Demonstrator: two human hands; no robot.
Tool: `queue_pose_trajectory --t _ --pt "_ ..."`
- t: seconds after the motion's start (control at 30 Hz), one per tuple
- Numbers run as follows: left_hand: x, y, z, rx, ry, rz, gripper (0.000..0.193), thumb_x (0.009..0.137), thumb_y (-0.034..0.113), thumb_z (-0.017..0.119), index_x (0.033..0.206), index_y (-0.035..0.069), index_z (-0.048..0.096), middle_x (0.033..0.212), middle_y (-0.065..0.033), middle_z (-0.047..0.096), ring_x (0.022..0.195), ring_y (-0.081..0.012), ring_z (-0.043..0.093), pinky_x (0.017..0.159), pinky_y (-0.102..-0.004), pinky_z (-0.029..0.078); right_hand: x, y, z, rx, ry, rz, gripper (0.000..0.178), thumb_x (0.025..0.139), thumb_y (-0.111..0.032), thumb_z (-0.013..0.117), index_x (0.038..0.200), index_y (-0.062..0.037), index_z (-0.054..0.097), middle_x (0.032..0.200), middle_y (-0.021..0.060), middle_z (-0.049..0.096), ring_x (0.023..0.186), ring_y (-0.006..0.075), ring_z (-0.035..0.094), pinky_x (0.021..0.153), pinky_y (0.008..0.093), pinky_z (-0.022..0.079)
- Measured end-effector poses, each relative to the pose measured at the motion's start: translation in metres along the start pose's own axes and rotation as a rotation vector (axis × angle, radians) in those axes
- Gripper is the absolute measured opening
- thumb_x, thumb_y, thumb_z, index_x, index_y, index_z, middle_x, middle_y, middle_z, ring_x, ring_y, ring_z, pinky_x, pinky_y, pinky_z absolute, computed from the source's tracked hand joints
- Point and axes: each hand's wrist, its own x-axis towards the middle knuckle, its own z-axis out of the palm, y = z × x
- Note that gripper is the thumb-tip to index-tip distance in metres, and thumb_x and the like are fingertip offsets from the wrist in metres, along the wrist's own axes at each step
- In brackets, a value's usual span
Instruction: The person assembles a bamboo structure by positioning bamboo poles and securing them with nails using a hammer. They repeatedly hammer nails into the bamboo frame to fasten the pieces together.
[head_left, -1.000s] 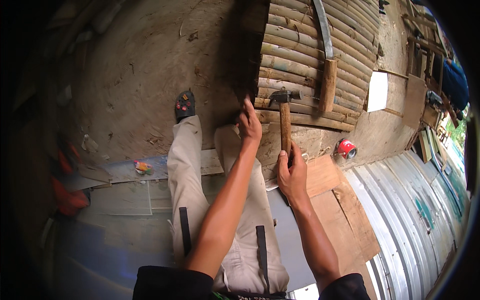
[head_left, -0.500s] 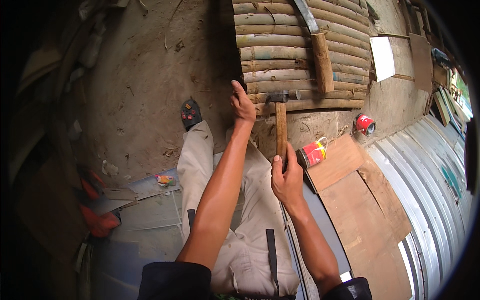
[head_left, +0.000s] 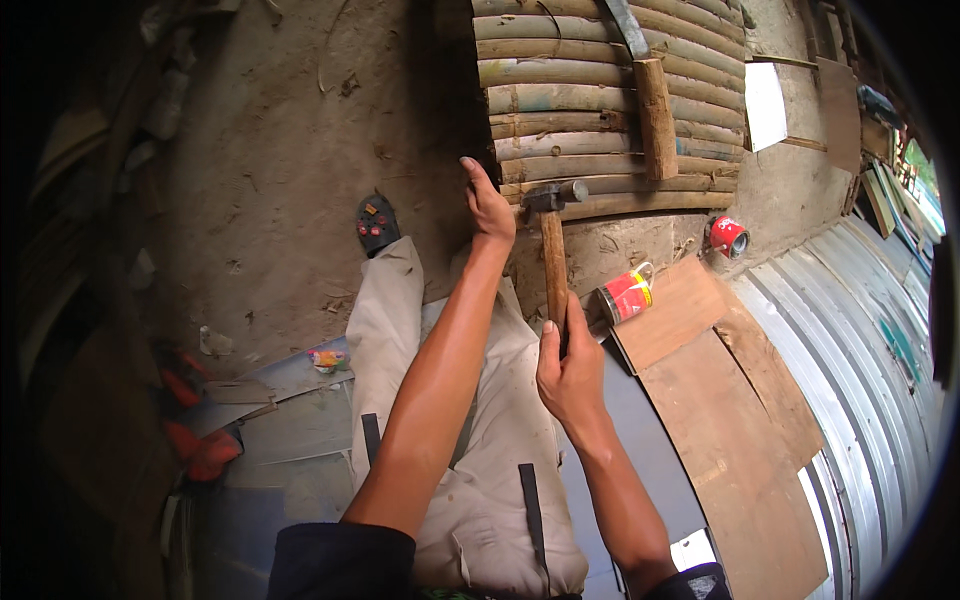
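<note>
My right hand (head_left: 572, 375) is closed round the lower part of a claw hammer's (head_left: 553, 255) wooden handle. The hammer stands handle-down in the view, its dark metal head over the near edge of a bamboo-slat bench (head_left: 560, 150). Beside that bench's near left corner is my left hand (head_left: 488, 212), with its visible fingers stretched out and no object seen in it; part of the hand is turned away. On the slats lies a large curved blade with a thick wooden handle (head_left: 655, 120), beyond the hammer head.
A red-labelled can (head_left: 627, 296) lies tipped on brown boards (head_left: 735, 440) at my right, and a red can (head_left: 729, 237) sits farther off. Corrugated metal sheet (head_left: 850, 350) spreads along the right. To the left are dirt floor (head_left: 280, 180) and an orange-red item (head_left: 212, 450).
The hammer's head has shifted slightly left and its handle tilts more. My left hand stays near the bench corner. The whole view has shifted a little.
</note>
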Motion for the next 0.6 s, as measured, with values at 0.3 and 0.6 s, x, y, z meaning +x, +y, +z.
queue_pose_trajectory --t 0.3,0.6 --pt "0.014 -0.029 -0.011 0.029 0.02 0.016 0.084 0.105 0.061 0.027 0.15 -0.01 0.03 0.158 -0.0235 0.03 0.148 -0.029 0.029 0.122 -0.0347 0.021 0.013 -0.005 -0.008 -0.003 -0.045 -0.081 0.046 0.096 -0.005 0.054 0.138 0.0114 0.043 0.104 0.0329 0.064 0.092 0.0461 0.067 0.076 0.0443 0.053" --pt "0.004 -0.03 -0.017 0.115 0.024 0.028 0.079 0.106 0.057 0.027 0.152 -0.007 0.027 0.158 -0.0232 0.031 0.147 -0.0288 0.031 0.121 -0.0345 0.022 0.004 -0.015 -0.021 -0.024 -0.11 -0.097 0.044 0.096 -0.004 0.053 0.138 0.0096 0.043 0.101 0.0315 0.065 0.089 0.0444 0.067 0.077 0.0453 0.052"
